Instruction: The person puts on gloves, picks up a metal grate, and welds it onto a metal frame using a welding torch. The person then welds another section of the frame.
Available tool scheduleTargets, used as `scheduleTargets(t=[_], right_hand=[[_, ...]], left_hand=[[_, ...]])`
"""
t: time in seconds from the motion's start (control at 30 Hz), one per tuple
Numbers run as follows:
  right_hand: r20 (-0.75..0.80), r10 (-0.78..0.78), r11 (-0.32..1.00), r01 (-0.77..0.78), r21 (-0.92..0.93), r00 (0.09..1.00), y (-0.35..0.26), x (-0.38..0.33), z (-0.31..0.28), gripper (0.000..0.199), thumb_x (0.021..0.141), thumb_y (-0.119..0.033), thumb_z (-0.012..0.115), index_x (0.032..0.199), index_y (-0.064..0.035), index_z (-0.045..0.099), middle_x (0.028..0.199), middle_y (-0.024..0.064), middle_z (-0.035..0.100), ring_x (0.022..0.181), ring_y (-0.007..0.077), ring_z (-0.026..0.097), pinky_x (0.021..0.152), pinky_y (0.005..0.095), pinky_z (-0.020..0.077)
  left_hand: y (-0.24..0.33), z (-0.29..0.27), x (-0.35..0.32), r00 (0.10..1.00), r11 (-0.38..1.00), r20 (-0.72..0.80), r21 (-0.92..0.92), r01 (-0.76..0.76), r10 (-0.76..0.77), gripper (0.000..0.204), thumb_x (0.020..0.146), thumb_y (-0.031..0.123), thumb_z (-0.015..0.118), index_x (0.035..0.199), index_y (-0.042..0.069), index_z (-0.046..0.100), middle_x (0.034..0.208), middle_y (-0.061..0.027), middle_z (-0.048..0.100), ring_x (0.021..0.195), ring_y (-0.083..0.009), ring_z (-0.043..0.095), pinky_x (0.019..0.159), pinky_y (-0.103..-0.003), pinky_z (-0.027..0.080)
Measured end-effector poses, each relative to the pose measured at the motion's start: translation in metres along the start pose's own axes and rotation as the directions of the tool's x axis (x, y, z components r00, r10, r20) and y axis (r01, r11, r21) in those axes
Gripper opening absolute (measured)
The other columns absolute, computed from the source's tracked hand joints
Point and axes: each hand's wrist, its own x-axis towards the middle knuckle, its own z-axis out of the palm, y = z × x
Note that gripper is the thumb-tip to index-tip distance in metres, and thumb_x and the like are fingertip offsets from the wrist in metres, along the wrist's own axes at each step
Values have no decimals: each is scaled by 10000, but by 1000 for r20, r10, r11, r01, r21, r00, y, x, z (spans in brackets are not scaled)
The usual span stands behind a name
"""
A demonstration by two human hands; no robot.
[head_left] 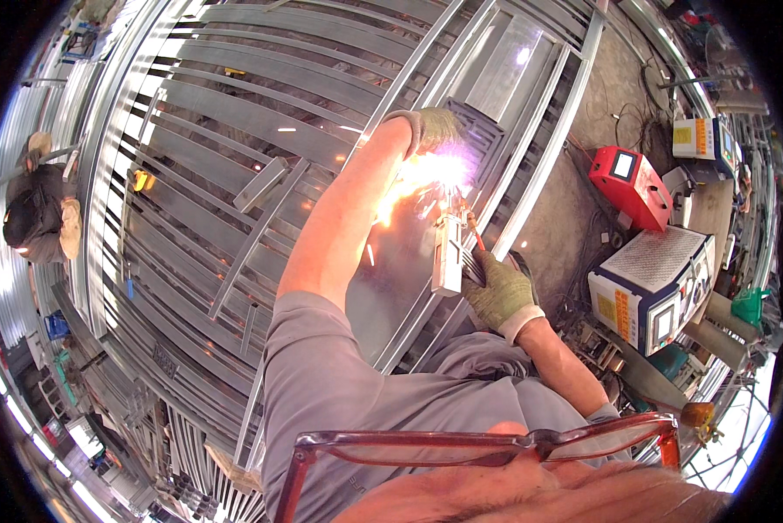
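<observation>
A bright white flare with orange sparks burns between my hands. My left hand, in a green work glove, lies at the far side of the flare, against a dark grey slotted metal panel. Glare hides most of its fingers. Closer to me, my gloved right hand is closed round a welding torch, whose copper-coloured tip points at the flare. Beside that hand is a short rectangular metal piece, reaching from the flare toward me. The torch's grip is mostly covered by the glove.
Long metal bars form a slatted surface at left, with a loose short bar on it. Right of the frame rail stand a red machine and a white-and-blue machine, with cables around them. Another person is at far left.
</observation>
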Motion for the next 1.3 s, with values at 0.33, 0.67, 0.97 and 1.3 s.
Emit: scheduleTargets(t=[0.33,0.67,0.97,1.3], right_hand=[[-21,14,999,-14,32,1000,8,-3,4,529,995,-414,739,1382,-58,678,1181,244,796,1131,437,758,989,516,588],[2,-20,1000,20,-16,1000,-2,-4,-3,548,995,-446,746,1379,-60,681,1185,237,795,1129,439,754,981,524,586],[-14,19,1000,-19,-16,1000,15,-7,5,582,990,-470,744,1390,-52,674,1173,251,795,1110,448,759,984,527,587],[4,49,999,-49,-1,999,16,-10,3,602,989,-478,749,1417,-65,662,1224,243,791,1148,444,750,1012,522,581]], left_hand=[[6,-4,-1,993,933,30,-340,120,-117,615,923,557,817,1250,36,812,1177,-154,838,1116,-316,793,998,-395,607],[-36,28,8,991,999,-133,-41,-15,9,586,925,543,812,1291,85,822,1279,-153,820,1178,-321,778,1045,-412,590],[13,-6,-10,983,873,11,-458,169,-185,601,914,572,818,1278,94,833,1241,-130,836,1156,-306,783,1039,-405,594],[5,6,7,993,922,-12,-373,107,-120,552,915,568,825,1220,109,853,1156,-113,850,1022,-246,794,955,-381,611]])
